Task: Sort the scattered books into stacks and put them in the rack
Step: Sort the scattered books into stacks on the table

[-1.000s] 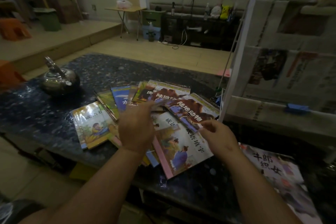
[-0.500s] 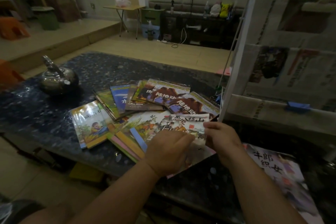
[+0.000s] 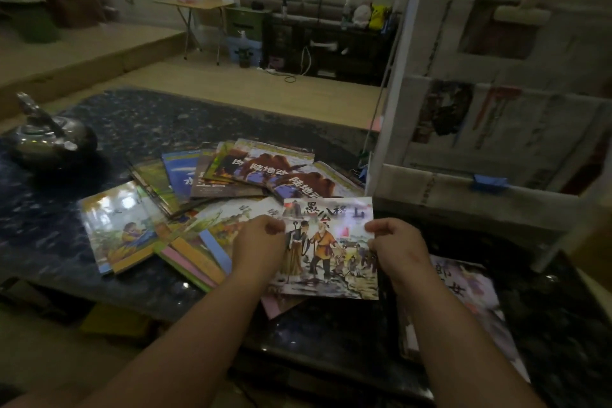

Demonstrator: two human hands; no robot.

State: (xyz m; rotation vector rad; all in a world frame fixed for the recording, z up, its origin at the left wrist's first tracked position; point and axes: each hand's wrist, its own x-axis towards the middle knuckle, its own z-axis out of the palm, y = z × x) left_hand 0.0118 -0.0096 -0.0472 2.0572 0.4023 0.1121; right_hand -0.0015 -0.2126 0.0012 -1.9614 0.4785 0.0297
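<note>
**Q:** Head view: state of the hands?

**A:** Both are gripping. The left hand (image 3: 259, 242) pinches the left edge of a picture book (image 3: 328, 255). The right hand (image 3: 397, 243) pinches the right edge, fingers curled over the cover.

**Q:** Why a two-sided grip?

**A:** The book is thin, glossy and flexible. Holding both edges likely keeps it flat with the cover readable, for sorting.

**Q:** Location of the task items?

**A:** The held book sits over the near edge of the scattered books (image 3: 231, 175), which are fanned and overlapping on the dark speckled tabletop (image 3: 139, 116). One separate book (image 3: 470, 295) lies to the right. The rack (image 3: 379, 172) stands just beside the pile (white tube frame, tiers lined with newspaper).

**Q:** Other items?

**A:** A rounded metal kettle (image 3: 46, 139) at far left, well apart.
</note>
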